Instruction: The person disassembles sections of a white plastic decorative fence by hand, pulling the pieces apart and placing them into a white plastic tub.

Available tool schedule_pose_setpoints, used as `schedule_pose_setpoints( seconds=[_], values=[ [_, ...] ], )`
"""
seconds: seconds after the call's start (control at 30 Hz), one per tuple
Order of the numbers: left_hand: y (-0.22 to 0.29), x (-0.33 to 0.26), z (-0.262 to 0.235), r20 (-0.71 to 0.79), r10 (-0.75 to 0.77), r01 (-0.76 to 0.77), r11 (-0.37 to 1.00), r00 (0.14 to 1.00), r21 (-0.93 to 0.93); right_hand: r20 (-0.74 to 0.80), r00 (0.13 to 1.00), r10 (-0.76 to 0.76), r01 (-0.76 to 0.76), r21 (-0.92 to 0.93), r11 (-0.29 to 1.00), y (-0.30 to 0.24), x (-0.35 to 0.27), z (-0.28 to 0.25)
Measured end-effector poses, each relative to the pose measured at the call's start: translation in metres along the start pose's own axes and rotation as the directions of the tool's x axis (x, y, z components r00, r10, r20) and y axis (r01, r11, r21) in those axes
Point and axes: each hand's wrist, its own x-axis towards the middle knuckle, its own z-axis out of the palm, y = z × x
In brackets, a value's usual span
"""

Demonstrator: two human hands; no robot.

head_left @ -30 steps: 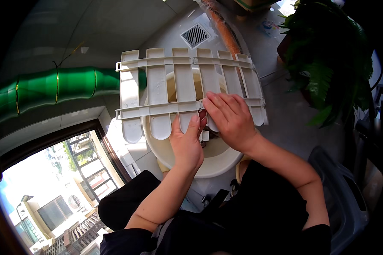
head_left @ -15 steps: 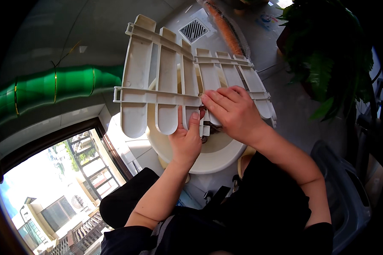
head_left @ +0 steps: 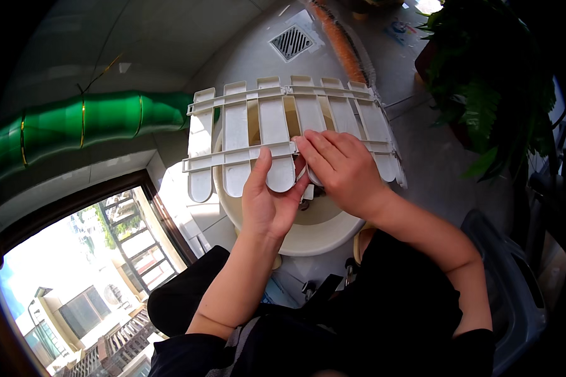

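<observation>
Both hands hold a white plastic picket fence [head_left: 235, 124] by its lower rail, where two hinged-looking sections meet in the middle. My left hand [head_left: 264, 204] is wrapped round a rounded picket end of the left section, thumb on top and fingers underneath. From the right, my right hand [head_left: 343, 166] presses its fingertips on the joint, covering part of the right section. Under the fence stands a round cream basin [head_left: 314, 242]. Something dark lies inside the basin, mostly hidden.
Beyond the fence are a square floor drain [head_left: 291, 43] and an orange wrapped roll [head_left: 336, 41]. A green tube-shaped thing [head_left: 110, 121] lies at left above a bright window [head_left: 75, 245]. At right are a leafy plant [head_left: 478, 94] and a grey plastic chair [head_left: 506, 276].
The left fence section has swung down and flatter, nearly in line with the right one. My left hand has shifted its hold, its thumb now higher on the picket. My right hand stays at the joint.
</observation>
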Motion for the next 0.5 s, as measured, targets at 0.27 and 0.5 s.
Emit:
schedule_pose_setpoints(
  seconds=[0.27,0.5],
  values=[
    [-0.024,0.022,-0.029,0.065,0.468,-0.442,0.769,0.882,0.461,0.054,0.998,0.011,-0.016,0.087,0.996,0.004,0.005,-0.005],
    [-0.002,0.021,-0.038,0.071,0.231,-0.241,0.921,0.97,0.305,0.078,0.992,0.098,-0.115,0.273,0.955,0.015,0.011,-0.018]
  ],
)
